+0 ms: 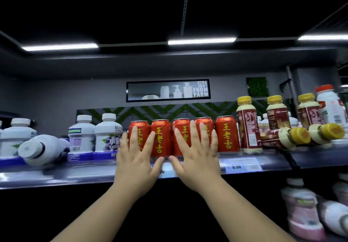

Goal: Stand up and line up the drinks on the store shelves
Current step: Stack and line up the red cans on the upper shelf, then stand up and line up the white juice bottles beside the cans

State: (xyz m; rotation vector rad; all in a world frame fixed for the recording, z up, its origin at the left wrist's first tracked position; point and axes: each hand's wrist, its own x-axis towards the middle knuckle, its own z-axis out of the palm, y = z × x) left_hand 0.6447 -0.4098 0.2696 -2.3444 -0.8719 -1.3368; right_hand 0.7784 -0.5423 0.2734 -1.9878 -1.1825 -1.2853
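Observation:
Several red cans (pixel 227 134) with yellow characters stand upright in a row at the front of the shelf (pixel 56 176). My left hand (pixel 138 159) lies flat with straight fingers against the two leftmost cans. My right hand (pixel 197 155) presses flat against the third and fourth cans. Neither hand grips anything. Left of the cans, white juice bottles (pixel 108 134) stand upright, and one white bottle (pixel 44 149) lies on its side. To the right, a yellow-capped brown bottle (pixel 248 125) stands, and two yellow-capped bottles (pixel 288 138) lie tipped over.
A price tag (pixel 242 165) sits on the shelf's front edge. A white bottle with a red cap (pixel 329 106) stands at the far right. On the lower shelf at the right, pink-labelled bottles (pixel 299 206) stand and one lies down. A sign hangs on the back wall.

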